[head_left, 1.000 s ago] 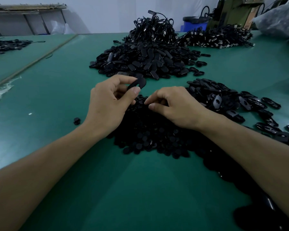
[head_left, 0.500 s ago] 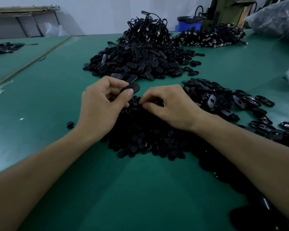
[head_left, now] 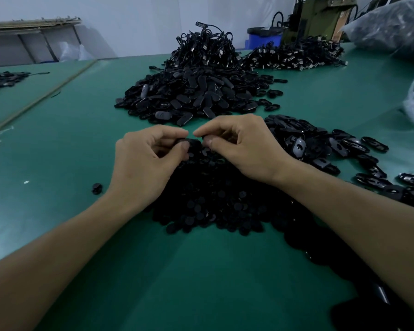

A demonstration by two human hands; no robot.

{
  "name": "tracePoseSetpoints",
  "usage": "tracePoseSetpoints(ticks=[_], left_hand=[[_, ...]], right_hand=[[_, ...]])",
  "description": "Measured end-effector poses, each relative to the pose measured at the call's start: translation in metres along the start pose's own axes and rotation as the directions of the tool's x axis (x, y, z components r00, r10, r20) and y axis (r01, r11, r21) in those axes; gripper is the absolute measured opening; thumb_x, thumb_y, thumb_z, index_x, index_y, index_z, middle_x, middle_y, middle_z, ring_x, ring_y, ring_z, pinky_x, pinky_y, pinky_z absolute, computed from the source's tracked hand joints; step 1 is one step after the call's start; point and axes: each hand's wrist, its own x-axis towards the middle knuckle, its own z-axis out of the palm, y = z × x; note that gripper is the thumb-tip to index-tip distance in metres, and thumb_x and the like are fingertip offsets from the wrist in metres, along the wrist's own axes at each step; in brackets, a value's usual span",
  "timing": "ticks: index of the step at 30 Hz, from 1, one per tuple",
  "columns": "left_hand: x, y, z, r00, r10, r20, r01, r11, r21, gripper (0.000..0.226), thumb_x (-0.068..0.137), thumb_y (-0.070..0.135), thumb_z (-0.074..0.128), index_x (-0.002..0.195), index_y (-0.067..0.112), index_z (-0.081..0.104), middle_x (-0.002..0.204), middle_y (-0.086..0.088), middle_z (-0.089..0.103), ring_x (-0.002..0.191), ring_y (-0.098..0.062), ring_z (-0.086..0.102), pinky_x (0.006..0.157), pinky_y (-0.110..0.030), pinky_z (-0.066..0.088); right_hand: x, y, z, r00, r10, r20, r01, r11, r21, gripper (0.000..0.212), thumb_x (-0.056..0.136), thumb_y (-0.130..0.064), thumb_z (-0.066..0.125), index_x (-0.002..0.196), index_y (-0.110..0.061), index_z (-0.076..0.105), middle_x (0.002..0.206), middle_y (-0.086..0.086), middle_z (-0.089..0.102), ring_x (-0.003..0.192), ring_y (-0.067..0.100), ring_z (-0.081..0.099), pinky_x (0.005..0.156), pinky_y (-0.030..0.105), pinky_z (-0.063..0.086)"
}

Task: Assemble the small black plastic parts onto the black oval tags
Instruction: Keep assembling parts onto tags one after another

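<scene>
Black tag [head_left: 192, 142] sits pinched btw thumb & fingers of our L hand [head_left: 144, 161], just above the pile of small parts [head_left: 213, 201]. Our R hand [head_left: 244, 149] meets it, thumb & forefinger curled on the tag's right end; whether a part's in that pinch too, we can't tell. Tag heap [head_left: 189, 96] lies behind, loose tags [head_left: 320, 149] to the right, all on the green table [head_left: 177, 271].
</scene>
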Motion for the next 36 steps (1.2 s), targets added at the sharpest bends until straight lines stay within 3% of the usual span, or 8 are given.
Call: tracePoseSetpoints(ticks=[3, 11, 16, 22, 25, 28, 31, 36], left_hand=[[0.000, 0.000, 0.000, 1.000, -0.005, 0.003, 0.005, 0.999, -0.042, 0.019, 0.084, 0.023, 0.074, 0.097, 0.037, 0.073, 0.084, 0.013, 0.077, 0.077, -0.008, 0.075, 0.076, -0.033, 0.059], [0.001, 0.000, -0.001, 0.999, -0.018, 0.027, 0.021, 0.992, -0.123, 0.028, 0.087, 0.006, 0.073, 0.098, 0.032, 0.072, 0.085, 0.010, 0.078, 0.078, -0.012, 0.076, 0.073, -0.022, 0.060], [0.000, 0.002, -0.001, 0.999, -0.027, 0.038, 0.032, 0.991, -0.133, 0.026, 0.087, 0.003, 0.075, 0.097, 0.028, 0.074, 0.086, 0.007, 0.078, 0.077, -0.014, 0.077, 0.071, -0.025, 0.061], [-0.001, 0.007, 0.000, 0.999, -0.010, 0.041, 0.016, 0.990, -0.137, 0.022, 0.080, 0.017, 0.077, 0.093, 0.034, 0.073, 0.084, 0.008, 0.078, 0.079, -0.014, 0.076, 0.072, -0.024, 0.061], [-0.001, 0.007, 0.000, 0.999, -0.009, 0.037, 0.014, 0.992, -0.128, 0.020, 0.078, 0.022, 0.075, 0.093, 0.034, 0.073, 0.085, 0.006, 0.078, 0.080, -0.015, 0.076, 0.075, -0.031, 0.061], [-0.002, 0.008, 0.001, 0.999, 0.011, 0.041, -0.006, 0.994, -0.107, 0.021, 0.077, 0.020, 0.075, 0.093, 0.034, 0.072, 0.087, 0.007, 0.077, 0.081, -0.013, 0.076, 0.079, -0.031, 0.060], [-0.004, 0.011, 0.000, 0.997, 0.056, 0.061, -0.053, 0.997, -0.056, 0.030, 0.081, 0.009, 0.079, 0.092, 0.036, 0.071, 0.085, 0.016, 0.076, 0.079, -0.004, 0.074, 0.078, -0.021, 0.058], [-0.006, 0.014, 0.000, 0.991, 0.114, 0.067, -0.115, 0.993, 0.022, 0.030, 0.085, 0.004, 0.077, 0.094, 0.032, 0.071, 0.091, 0.016, 0.074, 0.079, -0.001, 0.073, 0.077, -0.017, 0.057]], right_hand=[[0.003, -0.001, -0.001, 0.999, 0.047, 0.009, -0.048, 0.996, 0.073, 0.016, 0.090, -0.011, 0.072, 0.103, -0.020, 0.067, 0.080, 0.000, 0.075, 0.076, 0.013, 0.071, 0.079, 0.034, 0.058], [0.007, -0.001, -0.006, 0.994, 0.102, 0.032, -0.106, 0.979, 0.172, 0.005, 0.086, -0.009, 0.077, 0.088, -0.013, 0.076, 0.074, -0.004, 0.071, 0.063, -0.002, 0.060, 0.064, 0.013, 0.047], [0.009, -0.005, -0.004, 0.995, 0.088, 0.044, -0.092, 0.991, 0.098, 0.006, 0.088, -0.012, 0.075, 0.092, -0.016, 0.077, 0.082, 0.002, 0.075, 0.076, 0.018, 0.069, 0.073, 0.025, 0.056], [0.007, -0.011, -0.004, 0.995, 0.081, 0.051, -0.085, 0.994, 0.072, 0.008, 0.087, -0.009, 0.074, 0.091, -0.015, 0.072, 0.084, 0.002, 0.074, 0.078, 0.014, 0.070, 0.078, 0.034, 0.059], [0.006, -0.013, -0.003, 0.993, 0.071, 0.090, -0.075, 0.996, 0.047, 0.013, 0.087, -0.007, 0.073, 0.088, -0.019, 0.068, 0.082, -0.002, 0.072, 0.076, 0.009, 0.069, 0.077, 0.031, 0.059], [0.006, -0.014, -0.003, 0.993, 0.067, 0.092, -0.069, 0.997, 0.026, 0.017, 0.087, -0.008, 0.073, 0.089, -0.020, 0.061, 0.082, -0.002, 0.070, 0.075, 0.009, 0.068, 0.073, 0.030, 0.057], [0.005, -0.017, -0.003, 0.996, 0.045, 0.082, -0.041, 0.998, -0.053, 0.025, 0.088, -0.010, 0.072, 0.087, -0.024, 0.051, 0.079, -0.003, 0.069, 0.072, 0.006, 0.065, 0.069, 0.030, 0.056], [0.004, -0.021, -0.002, 0.998, 0.038, 0.043, -0.033, 0.991, -0.129, 0.029, 0.085, -0.012, 0.076, 0.078, -0.023, 0.050, 0.078, -0.001, 0.068, 0.073, 0.010, 0.065, 0.067, 0.033, 0.054]])
